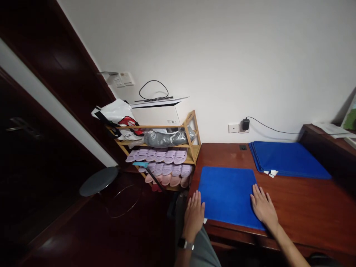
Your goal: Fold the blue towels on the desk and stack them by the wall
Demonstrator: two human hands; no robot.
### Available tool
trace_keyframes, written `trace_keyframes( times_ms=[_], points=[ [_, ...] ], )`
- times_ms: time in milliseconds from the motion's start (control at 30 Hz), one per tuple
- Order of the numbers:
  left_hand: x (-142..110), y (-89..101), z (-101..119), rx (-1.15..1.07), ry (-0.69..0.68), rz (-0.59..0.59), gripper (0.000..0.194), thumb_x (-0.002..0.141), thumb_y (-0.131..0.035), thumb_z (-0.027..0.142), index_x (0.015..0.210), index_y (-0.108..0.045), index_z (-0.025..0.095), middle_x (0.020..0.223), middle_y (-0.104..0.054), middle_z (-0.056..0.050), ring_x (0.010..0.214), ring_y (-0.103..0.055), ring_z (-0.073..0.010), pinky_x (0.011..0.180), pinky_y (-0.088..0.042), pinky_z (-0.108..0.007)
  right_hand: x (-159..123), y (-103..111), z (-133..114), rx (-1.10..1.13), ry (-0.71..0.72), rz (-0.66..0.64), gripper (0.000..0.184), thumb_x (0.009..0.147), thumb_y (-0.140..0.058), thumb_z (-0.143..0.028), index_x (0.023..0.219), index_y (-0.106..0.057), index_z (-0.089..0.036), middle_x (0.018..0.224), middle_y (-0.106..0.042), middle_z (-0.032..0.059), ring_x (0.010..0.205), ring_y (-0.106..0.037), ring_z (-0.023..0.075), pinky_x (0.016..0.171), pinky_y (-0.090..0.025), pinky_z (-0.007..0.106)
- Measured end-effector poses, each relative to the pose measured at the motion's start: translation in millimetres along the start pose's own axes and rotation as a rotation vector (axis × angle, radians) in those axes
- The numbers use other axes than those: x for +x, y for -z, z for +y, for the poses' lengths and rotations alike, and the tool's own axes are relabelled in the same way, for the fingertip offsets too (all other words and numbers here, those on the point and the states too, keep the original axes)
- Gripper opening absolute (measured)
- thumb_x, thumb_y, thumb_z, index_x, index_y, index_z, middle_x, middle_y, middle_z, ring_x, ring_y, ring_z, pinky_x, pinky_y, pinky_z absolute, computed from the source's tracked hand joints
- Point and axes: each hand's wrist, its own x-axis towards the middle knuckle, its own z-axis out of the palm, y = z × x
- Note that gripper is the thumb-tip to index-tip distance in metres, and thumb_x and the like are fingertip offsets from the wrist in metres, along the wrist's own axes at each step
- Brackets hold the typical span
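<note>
A flat blue cloth (228, 194), folded into a rectangle, lies near the front left of the brown wooden table (308, 211). At its left edge rests my left hand (194, 213), fingers stretched out and pointing away from me. My right hand (263, 205) lies flat on the cloth's right edge with its fingers extended. Neither hand grips anything. A small white tag (205, 221) pokes out at the cloth's front left corner. Farther back on the right sits a stack of similar blue cloths (289, 158) with white tags at its front edge.
Left of the table stands a wooden shoe rack (191, 133) with rows of slippers (161, 156) and a white box (155, 114) on top. A round stool (99, 181) is by the door. A black adapter (246, 124) trails its cable along the wall.
</note>
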Motion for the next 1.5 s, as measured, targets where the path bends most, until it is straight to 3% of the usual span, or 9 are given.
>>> trace_keyframes(
  times_ms=[100,433,533,667,767,833,933,1200,1500],
  points=[
    [-8.4,-5.8,-19.3,0.04,-0.003,0.041,0.059,0.11,-0.026,0.032,0.166,-0.013,0.019,0.164,-0.039,-0.01,0.151,-0.039,-0.0234,0.122,-0.039,-0.048,1.6,4.3,-2.2,-0.018,-0.016,-0.008,0.072,0.102,-0.008,-0.044,0.164,-0.023,-0.011,0.17,-0.025,0.0033,0.158,-0.019,0.0239,0.129,-0.013,0.046],
    [-6.3,-0.7,-6.4,0.002,0.014,0.127,0.061,0.109,-0.029,0.03,0.166,-0.01,0.018,0.162,-0.043,-0.011,0.15,-0.041,-0.0235,0.121,-0.04,-0.046,-46.4,-8.7,8.3,0.033,0.034,0.059,0.073,0.102,-0.011,-0.051,0.164,-0.028,-0.016,0.168,-0.032,0.0022,0.158,-0.023,0.0246,0.128,-0.018,0.049],
    [3.1,20.6,37.3,-0.074,-0.05,0.102,0.061,0.11,-0.029,0.031,0.166,-0.01,0.019,0.165,-0.038,-0.01,0.152,-0.036,-0.0227,0.123,-0.038,-0.046,-53.4,-16.0,6.7,-0.001,0.052,0.094,0.073,0.102,-0.012,-0.049,0.163,-0.028,-0.012,0.167,-0.032,0.0034,0.157,-0.023,0.0253,0.129,-0.017,0.05],
    [22.0,40.9,135.9,-0.242,-0.308,-0.016,0.062,0.11,-0.03,0.036,0.166,-0.009,0.022,0.17,-0.026,-0.003,0.157,-0.024,-0.0178,0.128,-0.03,-0.04,-52.5,-22.9,12.2,-0.019,0.085,0.133,0.07,0.102,-0.016,-0.045,0.161,-0.032,-0.011,0.166,-0.035,0.007,0.156,-0.026,0.0275,0.127,-0.022,0.052],
    [29.9,35.7,194.2,-0.322,-0.475,-0.092,0.066,0.109,-0.032,0.038,0.166,-0.004,0.02,0.171,-0.019,-0.003,0.158,-0.018,-0.0166,0.13,-0.024,-0.038,-53.9,-28.4,21.2,-0.032,0.198,0.192,0.064,0.1,-0.026,-0.037,0.159,-0.041,-0.018,0.166,-0.037,0.007,0.157,-0.025,0.0283,0.126,-0.023,0.054],
    [30.7,25.6,207.3,-0.342,-0.492,-0.13,0.067,0.109,-0.031,0.04,0.166,-0.003,0.019,0.171,-0.019,-0.003,0.158,-0.018,-0.0164,0.13,-0.023,-0.038,-55.1,-28.8,23.5,-0.036,0.243,0.207,0.063,0.099,-0.029,-0.034,0.159,-0.041,-0.022,0.166,-0.037,0.0059,0.157,-0.024,0.0276,0.126,-0.022,0.053],
    [30.4,10.8,182.1,-0.309,-0.393,-0.148,0.064,0.109,-0.027,0.043,0.166,-0.008,0.02,0.17,-0.022,-0.004,0.157,-0.021,-0.0201,0.13,-0.026,-0.043,-54.7,-21.9,17.7,-0.017,0.156,0.14,0.065,0.101,-0.023,-0.039,0.161,-0.036,-0.018,0.167,-0.035,0.0063,0.157,-0.025,0.027,0.127,-0.02,0.052],
    [23.2,-3.9,24.6,-0.019,0.0,0.027,0.061,0.11,-0.027,0.037,0.166,-0.014,0.018,0.163,-0.039,-0.011,0.152,-0.036,-0.0257,0.122,-0.039,-0.05,-53.9,-6.7,5.5,0.03,0.036,0.014,0.073,0.101,-0.011,-0.049,0.164,-0.027,-0.015,0.169,-0.029,0.0022,0.158,-0.019,0.0235,0.129,-0.014,0.048],
    [15.3,-21.8,14.9,0.006,0.024,0.091,0.06,0.109,-0.027,0.033,0.165,-0.021,0.015,0.164,-0.039,-0.013,0.152,-0.036,-0.0254,0.122,-0.038,-0.048,-15.2,15.0,-2.7,0.02,-0.014,0.0,0.072,0.102,-0.005,-0.048,0.165,-0.023,-0.017,0.171,-0.024,0.0005,0.159,-0.018,0.0232,0.129,-0.016,0.047]
  ],
)
